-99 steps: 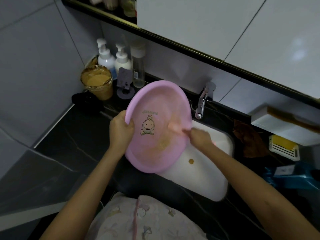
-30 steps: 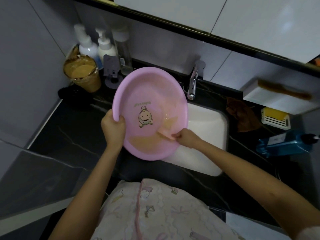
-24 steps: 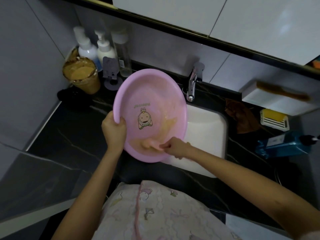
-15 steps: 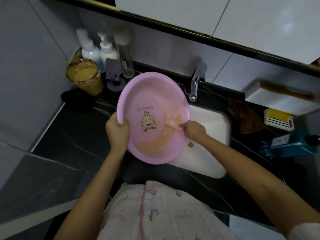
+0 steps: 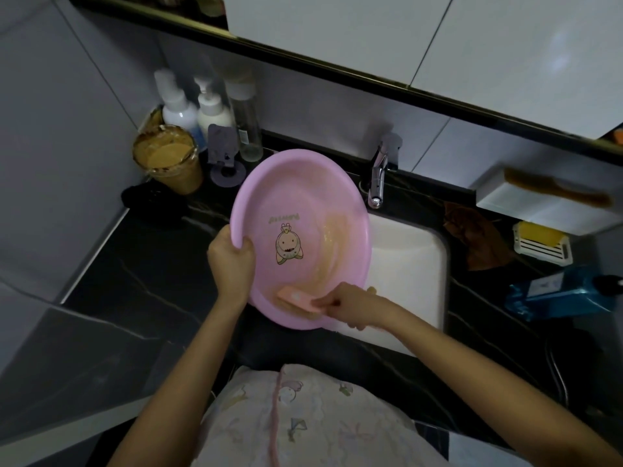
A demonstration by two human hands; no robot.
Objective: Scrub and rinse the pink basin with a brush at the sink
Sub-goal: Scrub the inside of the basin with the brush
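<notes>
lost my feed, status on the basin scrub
Left hand grips pink basin rim, tilted over sink. Right hand holds brush on lower inner wall. Nothing blocking.

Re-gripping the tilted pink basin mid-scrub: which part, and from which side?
Likely the left rim of the pink basin, approached from the left, where the left hand grips it. The basin tilts over the sink, and the right hand holds the brush against its lower wall.
</notes>
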